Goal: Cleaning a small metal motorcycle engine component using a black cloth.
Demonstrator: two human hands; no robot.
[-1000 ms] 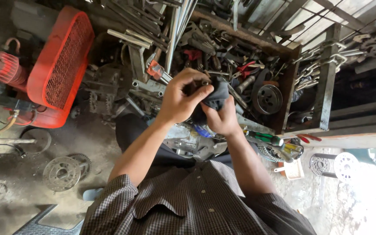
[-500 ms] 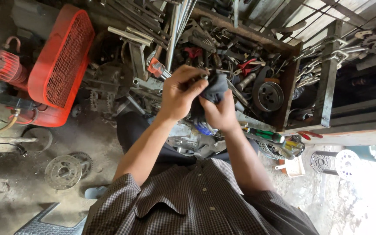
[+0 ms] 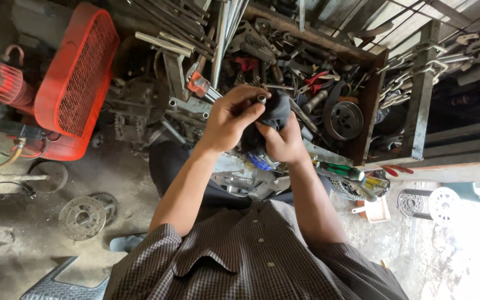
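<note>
At the upper left of the frame sits the red mesh guard; the cluttered tool crate fills the upper middle. In the centre, your left hand and right hand meet, together gripping a dark rag around a small metal part.

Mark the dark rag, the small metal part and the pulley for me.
dark rag (image 3: 276, 108), head view, on the fold above the right hand.
metal part (image 3: 261, 99), head view, on its shiny end at the left fingertips.
pulley (image 3: 344, 120), head view, on its hub.
</note>
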